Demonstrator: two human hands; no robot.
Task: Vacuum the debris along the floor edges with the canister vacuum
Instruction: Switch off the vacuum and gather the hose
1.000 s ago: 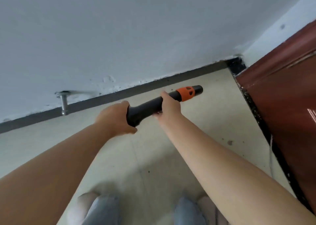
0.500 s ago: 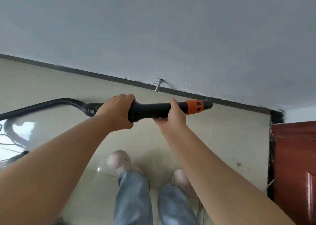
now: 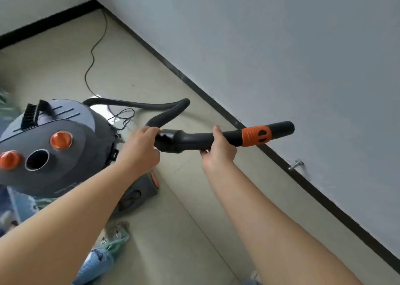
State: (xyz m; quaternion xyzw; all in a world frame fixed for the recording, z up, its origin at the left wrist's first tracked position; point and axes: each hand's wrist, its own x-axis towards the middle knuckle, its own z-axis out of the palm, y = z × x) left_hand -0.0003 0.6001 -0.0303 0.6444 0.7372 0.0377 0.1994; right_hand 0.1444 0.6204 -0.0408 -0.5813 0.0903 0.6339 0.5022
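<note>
Head: both hands grip smooth black wand.

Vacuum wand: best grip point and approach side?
Grip the wand on its curved black handle, between the hose cuff and the orange collar. It lies roughly level, so wrap from below, as the right hand does; the left hand steadies the cuff end.

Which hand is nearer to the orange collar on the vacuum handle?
The right hand. It grips the handle just behind the orange collar. The left hand holds the far end, where the hose joins.
</note>
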